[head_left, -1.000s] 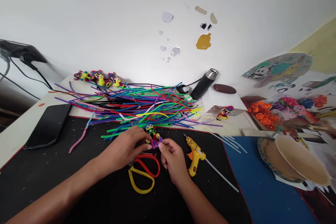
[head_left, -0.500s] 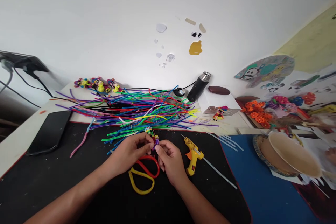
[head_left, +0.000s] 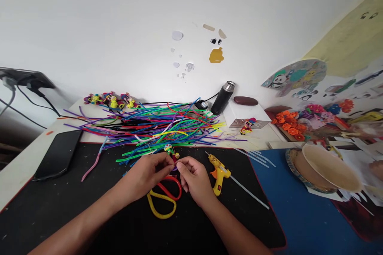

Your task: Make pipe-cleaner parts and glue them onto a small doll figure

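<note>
Fingertips of my left hand (head_left: 149, 173) and my right hand (head_left: 193, 175) meet over the black mat, both pinched closed on a small purple pipe-cleaner piece (head_left: 175, 168). Most of that piece is hidden by the fingers. Just beyond them shows a small pipe-cleaner figure (head_left: 168, 149) with a green and white top; whether it is joined to the purple piece I cannot tell. Scissors with one red and one yellow handle (head_left: 161, 205) lie under my hands, blades hidden. To the right of my right hand is a yellow glue gun (head_left: 220, 173) with a glue stick in its back.
A wide heap of coloured pipe cleaners (head_left: 155, 123) lies behind the mat. Finished figures (head_left: 112, 101) sit at the back left, another (head_left: 247, 126) by a white box (head_left: 254, 113). A phone (head_left: 58, 153), black flask (head_left: 223, 97) and bowl (head_left: 329, 167) stand around.
The view has shifted slightly. My hands stay together at the same spot, and less of the purple piece shows between the fingertips.
</note>
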The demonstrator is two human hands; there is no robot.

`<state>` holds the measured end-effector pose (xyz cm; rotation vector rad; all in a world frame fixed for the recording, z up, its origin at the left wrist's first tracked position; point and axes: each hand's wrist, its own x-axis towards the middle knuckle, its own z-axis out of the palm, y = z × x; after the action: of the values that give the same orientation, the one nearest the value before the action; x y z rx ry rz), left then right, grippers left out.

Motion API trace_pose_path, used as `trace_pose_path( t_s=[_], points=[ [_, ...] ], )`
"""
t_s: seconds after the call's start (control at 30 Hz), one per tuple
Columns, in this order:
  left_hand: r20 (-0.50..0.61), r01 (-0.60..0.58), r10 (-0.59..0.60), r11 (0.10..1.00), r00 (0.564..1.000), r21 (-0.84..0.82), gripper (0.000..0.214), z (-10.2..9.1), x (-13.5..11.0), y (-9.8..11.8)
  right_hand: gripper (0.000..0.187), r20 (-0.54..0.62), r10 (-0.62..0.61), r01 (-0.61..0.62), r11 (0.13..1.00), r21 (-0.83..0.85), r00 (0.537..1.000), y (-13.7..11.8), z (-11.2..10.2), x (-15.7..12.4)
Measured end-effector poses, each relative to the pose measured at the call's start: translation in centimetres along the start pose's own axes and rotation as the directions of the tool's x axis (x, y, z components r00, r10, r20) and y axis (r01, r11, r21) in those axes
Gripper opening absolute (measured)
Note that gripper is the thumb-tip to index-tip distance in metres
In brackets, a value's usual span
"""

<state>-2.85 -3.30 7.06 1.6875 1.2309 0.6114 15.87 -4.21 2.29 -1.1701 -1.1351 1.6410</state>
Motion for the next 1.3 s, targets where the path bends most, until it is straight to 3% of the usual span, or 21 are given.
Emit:
trace_pose_path(
  t_s=[0.17,0.33,0.5,0.73,1.03,1.2,1.3],
  points=[
    [-0.088,0.011,-0.030,0.978,0.996,-0.207,0.036,0.9,0.0,-0.6,0.040,-0.047,-0.015,0.016,1.000,0.024,0.999,-0.2,-0.1,-0.2],
    [-0.004,0.118,-0.130,0.914,0.992,-0.388,0.046,1.9,-0.1,-0.8,0.041,-0.077,-0.046,0.050,0.997,0.054,0.996,-0.2,0.0,-0.2],
    [-0.057,0.130,-0.180,0.860,0.982,-0.493,0.047,2.3,0.4,-0.9,0.041,-0.084,-0.066,0.073,0.994,0.083,0.994,-0.2,0.2,0.1],
    [-0.159,0.067,-0.140,0.916,0.977,-0.395,0.040,2.0,0.6,-1.0,0.042,-0.042,-0.067,0.071,0.993,0.094,0.997,-0.7,0.0,0.4],
    [-0.158,0.034,-0.094,0.938,0.983,-0.345,0.039,1.9,1.4,-0.9,0.038,-0.044,-0.098,0.098,0.995,-0.012,0.994,-1.2,-0.7,1.1],
    [-0.203,0.013,-0.087,0.941,0.975,-0.337,0.039,1.3,1.9,-0.9,0.039,0.008,-0.092,0.092,0.989,-0.112,0.996,-2.7,-2.7,2.4],
    [-0.258,0.010,-0.105,0.939,0.961,-0.345,0.042,0.6,1.8,-0.8,0.039,-0.087,-0.121,0.103,0.977,-0.185,0.989,-3.5,-4.9,4.4]
  ],
)
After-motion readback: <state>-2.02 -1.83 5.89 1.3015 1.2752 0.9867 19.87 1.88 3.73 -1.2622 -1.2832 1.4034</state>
